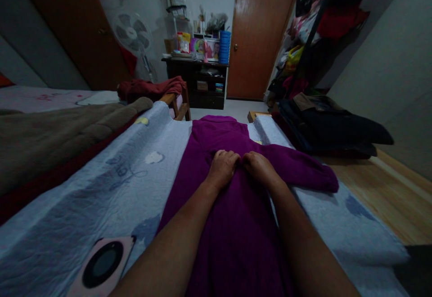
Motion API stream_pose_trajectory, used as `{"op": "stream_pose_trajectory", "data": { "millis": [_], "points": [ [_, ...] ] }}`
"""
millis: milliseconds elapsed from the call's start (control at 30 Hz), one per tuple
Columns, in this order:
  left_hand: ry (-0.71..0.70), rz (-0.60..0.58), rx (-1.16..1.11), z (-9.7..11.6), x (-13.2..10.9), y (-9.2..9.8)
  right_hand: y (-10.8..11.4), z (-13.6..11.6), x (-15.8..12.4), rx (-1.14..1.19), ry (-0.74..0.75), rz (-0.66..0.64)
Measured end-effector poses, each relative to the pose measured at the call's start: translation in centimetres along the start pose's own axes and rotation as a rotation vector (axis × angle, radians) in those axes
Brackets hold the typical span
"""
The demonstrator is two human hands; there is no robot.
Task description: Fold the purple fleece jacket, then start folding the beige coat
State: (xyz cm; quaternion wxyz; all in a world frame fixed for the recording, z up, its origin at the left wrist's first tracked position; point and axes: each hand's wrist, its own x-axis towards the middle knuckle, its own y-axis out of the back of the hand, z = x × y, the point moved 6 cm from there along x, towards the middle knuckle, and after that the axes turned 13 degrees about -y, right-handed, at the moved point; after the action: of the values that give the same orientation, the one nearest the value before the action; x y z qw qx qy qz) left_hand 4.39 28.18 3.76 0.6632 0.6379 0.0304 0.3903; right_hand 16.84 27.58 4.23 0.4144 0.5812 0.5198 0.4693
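A long purple coat point(243, 238) lies spread out in front of me, its collar end pointing away. One sleeve reaches out to the right; the other sleeve is not plainly visible. Both my hands are at the middle of its upper part, close together with fingers curled. My left hand point(224, 164) pinches the purple cloth, and just beside it my right hand point(258, 165) grips the same cloth. The fingertips are partly hidden, so any small fastening between them cannot be made out.
Beneath lies a pale blue patterned sheet point(145, 189). A pink device with a round black face point(104, 263) rests at lower left. Brown plush bedding point(67, 139) is on the left, folded dark clothes point(334, 123) on the right. A fan point(131, 31) and dark cabinet point(199, 85) stand behind.
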Motion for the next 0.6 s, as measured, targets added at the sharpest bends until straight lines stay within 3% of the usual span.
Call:
{"op": "stream_pose_trajectory", "data": {
  "millis": [300,433,600],
  "points": [
    [0.016,0.032,-0.019,-0.5,0.0,-0.2,2.5,2.2,-3.9,-0.295,-0.194,0.084],
    [0.01,0.05,-0.017,-0.5,-0.1,-0.3,3.4,2.8,-4.3,-0.366,-0.164,0.01],
    [0.008,0.034,-0.008,-0.5,-0.1,-0.3,3.0,4.1,-3.6,-0.236,-0.076,-0.097]
  ]
}}
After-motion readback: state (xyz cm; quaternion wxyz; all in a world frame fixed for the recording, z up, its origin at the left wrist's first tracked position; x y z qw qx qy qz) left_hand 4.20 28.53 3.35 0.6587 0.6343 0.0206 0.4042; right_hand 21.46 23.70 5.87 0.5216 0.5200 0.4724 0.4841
